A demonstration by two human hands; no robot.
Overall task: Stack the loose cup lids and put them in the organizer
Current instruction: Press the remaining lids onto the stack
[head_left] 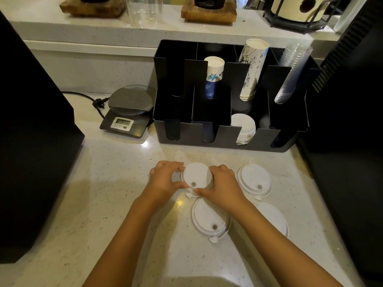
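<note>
A small stack of white cup lids [195, 176] sits on the counter, gripped from both sides by my left hand [165, 181] and my right hand [222, 186]. Three more white lids lie loose: one [254, 180] to the right, one [209, 219] near me partly under my right wrist, one [273, 217] at the right, partly hidden by my right forearm. The black organizer [219, 137] stands behind, with a stack of white lids [243, 126] in its third front slot.
The organizer's back slots hold paper cups [214, 73], taller printed cups [251, 67] and clear plastic cups [292, 73]. A kitchen scale [128, 108] with a cord sits left of it. Black machines flank the counter on the left [31, 141] and right [352, 121].
</note>
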